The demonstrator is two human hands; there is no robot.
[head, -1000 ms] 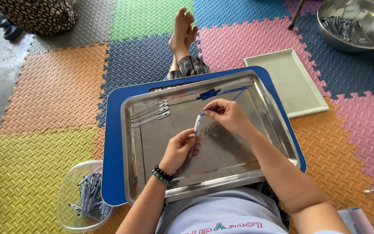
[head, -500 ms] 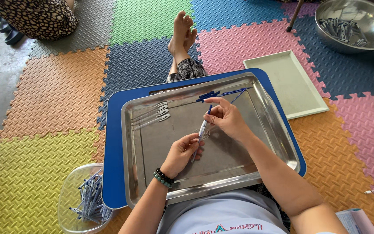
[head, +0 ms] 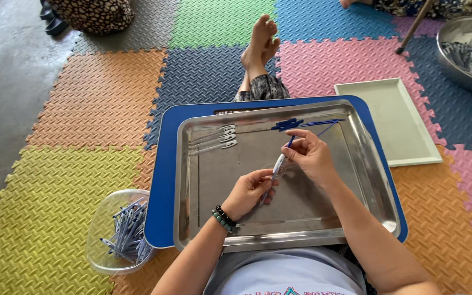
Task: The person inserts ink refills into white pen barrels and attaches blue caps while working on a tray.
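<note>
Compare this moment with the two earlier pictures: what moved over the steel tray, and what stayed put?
Both hands kept hold of the pen throughout. The right hand drifted slightly toward the left hand, and the blue tip it pinches sits closer to the barrel. Nothing was picked up or let go. The steel tray, the finished pens, the blue parts and the plastic bowl lie as before.

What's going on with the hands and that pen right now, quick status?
Left hand grips the pen barrel. Right hand pinches the blue refill at its top. Both over the steel tray; nothing in the way.
</note>
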